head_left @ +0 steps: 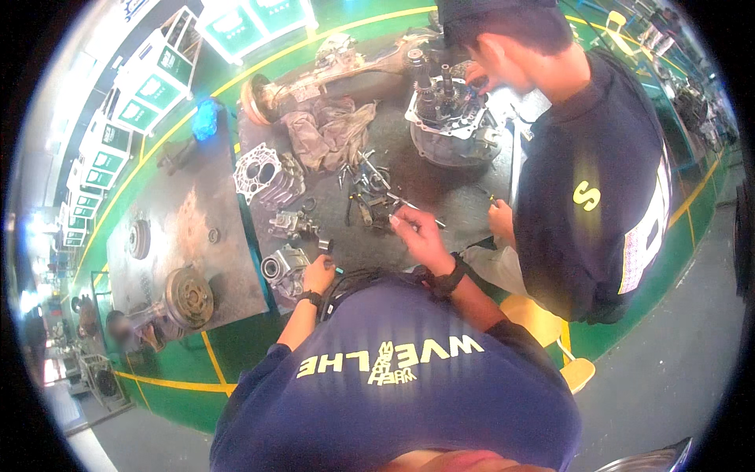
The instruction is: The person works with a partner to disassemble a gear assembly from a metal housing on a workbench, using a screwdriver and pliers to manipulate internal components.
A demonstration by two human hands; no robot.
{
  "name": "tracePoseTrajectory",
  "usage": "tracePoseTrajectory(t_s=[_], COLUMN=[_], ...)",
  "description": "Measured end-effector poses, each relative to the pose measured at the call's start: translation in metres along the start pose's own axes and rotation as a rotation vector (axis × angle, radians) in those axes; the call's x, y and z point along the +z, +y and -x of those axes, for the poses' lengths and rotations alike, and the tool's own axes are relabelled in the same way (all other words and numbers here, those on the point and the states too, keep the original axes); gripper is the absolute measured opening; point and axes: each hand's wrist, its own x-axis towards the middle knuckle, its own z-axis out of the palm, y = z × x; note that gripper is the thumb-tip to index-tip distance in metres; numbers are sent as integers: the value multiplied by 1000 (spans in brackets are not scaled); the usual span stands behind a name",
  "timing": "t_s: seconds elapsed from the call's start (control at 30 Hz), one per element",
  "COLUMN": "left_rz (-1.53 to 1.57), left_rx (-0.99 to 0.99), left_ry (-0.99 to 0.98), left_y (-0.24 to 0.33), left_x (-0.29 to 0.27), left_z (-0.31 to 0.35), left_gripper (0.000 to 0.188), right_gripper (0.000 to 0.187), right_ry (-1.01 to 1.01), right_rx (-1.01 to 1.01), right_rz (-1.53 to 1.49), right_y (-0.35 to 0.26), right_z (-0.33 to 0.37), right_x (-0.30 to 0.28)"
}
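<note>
My left hand [318,274] is closed at the near edge of the dark metal bench. A small teal tip [339,270] shows beside its fingers, but what they hold is hidden. Just beyond it are a short dark cylindrical part [325,245] and a silver metal housing [286,267]. Over the bench's middle, my right hand [422,237] has thumb and fingers drawn together; anything between them is too small to make out. Close to those fingertips lie pliers [364,211] and a loose pile of hand tools [373,175]. A thin metal rod [434,223] passes beside this hand.
On my right a co-worker [594,181] leans over a gear assembly [444,102] on a round housing. Farther back lie a brown cloth [326,130], a finned casing [269,175] and a long axle [338,75]. A second bench [185,228] on the left bears a round drum [189,299].
</note>
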Motion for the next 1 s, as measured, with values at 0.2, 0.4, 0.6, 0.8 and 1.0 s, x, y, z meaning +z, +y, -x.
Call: tracePoseTrajectory(t_s=[0.2, 0.4, 0.6, 0.8, 1.0], left_rz=[81, -55, -12, 47, 55], left_rx=[17, 106, 20, -130, -140], left_ry=[70, 122, 55, -67, -68], left_y=[-10, -25, -66, -68, -65], left_x=[15, 31, 49, 53, 49], left_z=[2, -3, -4, -3, -1], left_gripper=[32, 34, 36, 33, 33], right_gripper=[25, 22, 22, 22, 23], right_ry=[26, 104, 48, 16, 32], right_rx=[9, -34, -16, -25, -52], right_rz=[-24, -93, -83, -44, -23], right_y=[6, 14, 9, 1, 5], right_z=[8, 7, 1, -1, 0], right_x=[-5, -5, 0, 3, 5])
